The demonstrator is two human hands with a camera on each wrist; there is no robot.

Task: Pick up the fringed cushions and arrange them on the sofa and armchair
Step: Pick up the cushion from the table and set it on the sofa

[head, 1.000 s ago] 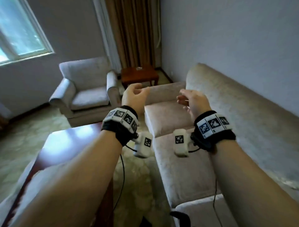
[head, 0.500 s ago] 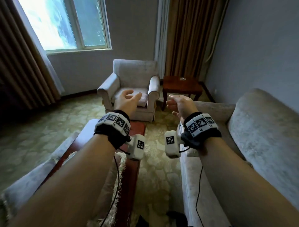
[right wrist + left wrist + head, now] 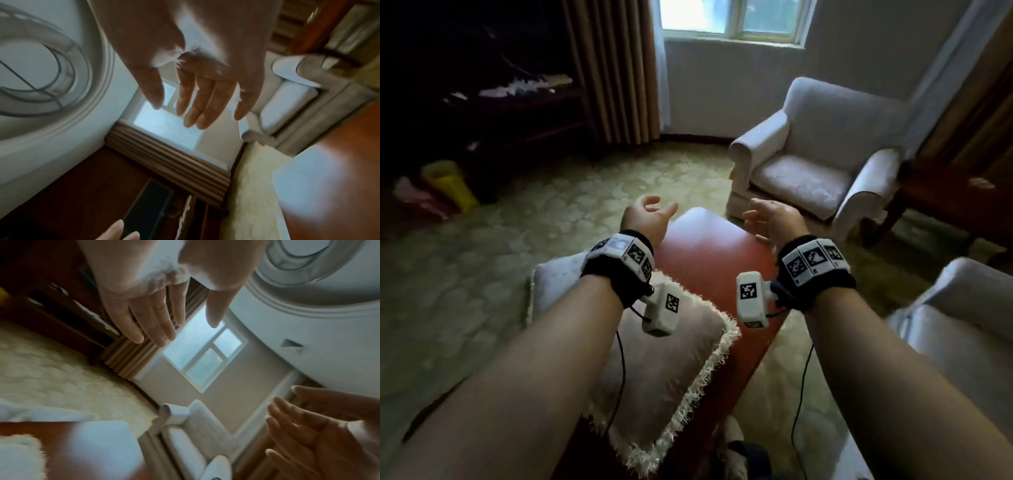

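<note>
A pale pink cushion (image 3: 667, 370) with a cream fringe lies on the near end of the red-brown coffee table (image 3: 709, 253), under my left forearm. Its fringed corner (image 3: 18, 456) shows in the left wrist view. My left hand (image 3: 650, 214) and right hand (image 3: 770, 217) hover palms inward over the table's far end, fingers relaxed and holding nothing. Both wrist views show straight fingers (image 3: 156, 321) (image 3: 197, 104) with nothing in them. The light armchair (image 3: 815, 161) stands beyond the table with a bare seat. A sofa arm (image 3: 962, 308) shows at the right.
A dark wooden side table (image 3: 959, 192) stands right of the armchair. Brown curtains (image 3: 616, 68) flank the window (image 3: 732, 15). A dark cabinet (image 3: 482, 96) and a yellow bin (image 3: 450, 181) sit at the left. Patterned carpet (image 3: 551, 212) lies around the table.
The view has swung left from the sofa past the armchair to the coffee table, bringing the fringed cushion into sight. Both hands stayed raised and holding nothing.
</note>
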